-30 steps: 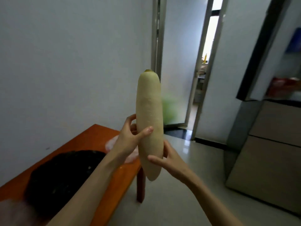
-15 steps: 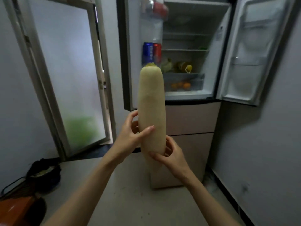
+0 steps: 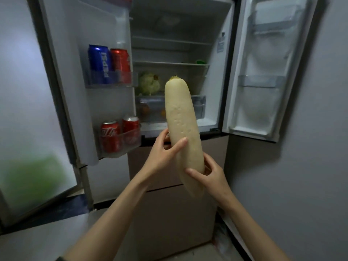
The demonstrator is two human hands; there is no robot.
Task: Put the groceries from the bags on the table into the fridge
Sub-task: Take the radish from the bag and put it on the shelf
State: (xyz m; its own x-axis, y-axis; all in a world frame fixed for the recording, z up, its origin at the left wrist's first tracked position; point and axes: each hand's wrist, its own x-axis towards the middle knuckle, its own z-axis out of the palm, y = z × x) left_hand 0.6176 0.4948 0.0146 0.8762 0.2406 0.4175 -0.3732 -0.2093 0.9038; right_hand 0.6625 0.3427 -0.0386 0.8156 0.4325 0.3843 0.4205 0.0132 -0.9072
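Observation:
A long white radish [image 3: 182,127] stands almost upright in front of the open fridge [image 3: 175,53], its cut top tilted slightly left. My left hand [image 3: 163,153] grips its middle from the left, thumb across the front. My right hand [image 3: 209,176] holds its lower end from the right, fingers curled round it. The radish's tip hangs below my right hand. Both fridge doors stand open. Inside, a cabbage [image 3: 149,83] lies on a shelf above a clear drawer [image 3: 152,108] holding orange fruit.
The left door [image 3: 75,81] carries a blue can [image 3: 99,63] and red cans [image 3: 120,61] above, more red cans [image 3: 111,136] below. The right door [image 3: 263,72] has bare bins. Closed drawers [image 3: 165,213] fill the fridge's lower half. A frosted glass door [image 3: 24,110] stands left.
My view has swung from the orange table and doorway round to the open fridge, and I have come closer to it. Both hands have kept their hold on the radish.

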